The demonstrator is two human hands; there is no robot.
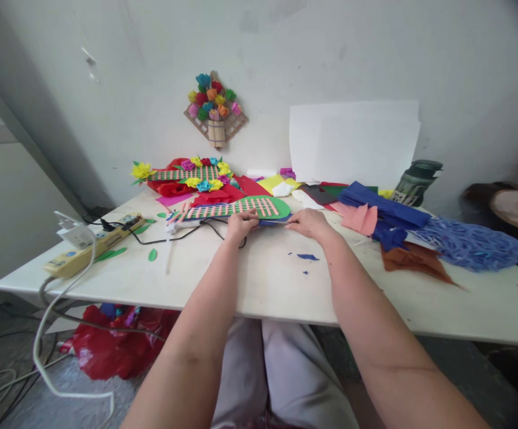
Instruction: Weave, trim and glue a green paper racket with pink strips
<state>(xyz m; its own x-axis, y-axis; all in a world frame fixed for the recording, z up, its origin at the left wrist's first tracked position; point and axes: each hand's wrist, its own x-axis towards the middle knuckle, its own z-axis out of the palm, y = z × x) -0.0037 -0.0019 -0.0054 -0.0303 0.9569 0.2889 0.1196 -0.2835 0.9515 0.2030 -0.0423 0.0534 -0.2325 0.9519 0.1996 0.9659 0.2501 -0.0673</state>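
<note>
A rounded green craft piece (pixel 281 208) with a lattice of pink strips lies on the table in front of me, and blue paper (pixel 271 223) shows along its near edge. My left hand (pixel 242 225) is closed, its fingertips pinching the near edge of the green piece. At the piece's right end, my right hand (pixel 307 224) is closed too, thumb and finger pinched on the blue paper's edge. Small blue paper scraps (pixel 307 257) lie on the table between my forearms. A white glue gun (pixel 173 228) with a black cord rests left of the piece.
A power strip (pixel 93 245) with a white charger (pixel 74 233) sits at left near green paper leaves (pixel 152 255). Behind lies a flower-trimmed lattice piece (pixel 196 173). Crepe paper (pixel 379 205), blue yarn (pixel 477 243) and a dark bottle (pixel 417 182) are at right.
</note>
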